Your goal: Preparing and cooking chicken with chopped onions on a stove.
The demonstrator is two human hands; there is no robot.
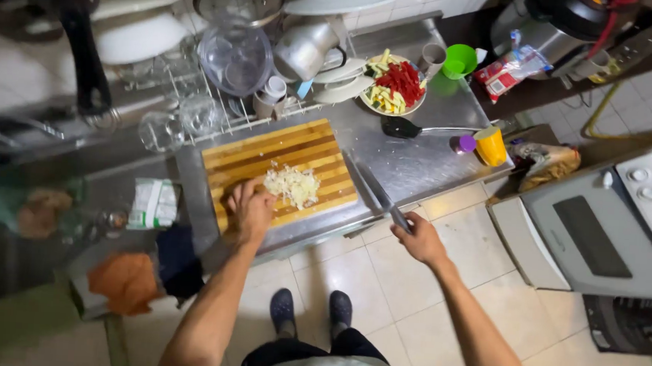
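Chopped onion (pixel 293 185), pale and finely cut, sits in a loose heap near the middle of the striped wooden cutting board (pixel 267 151), which lies on the steel tabletop (pixel 418 162) w/ its near edge close to the tabletop's front lip. Left hand (pixel 250 207) rests on the board just left of the heap, fingers curled narrow and touching the pile's edge, holding nothing that shows. Right hand (pixel 420 240) is closed around the handle of a long knife (pixel 374 190); blade lies flat on the tabletop just right of the board, tip pointing away from the person, hand itself out past the tabletop's front edge. Behind the board: dish rack (pixel 217 105) w/ glasses and bowls, plate of cut veg (pixel 394 85) (red and yellow strips), black spatula (pixel 405 127), yellow cup (pixel 491 146). To do this well, judging from the layout: keep left fingertips tucked back while corralling the heap, lift the blade clear rather than dragging it across steel, bring it in from the right w/ edge facing away from the left hand, and keep bits off the board's front edge.
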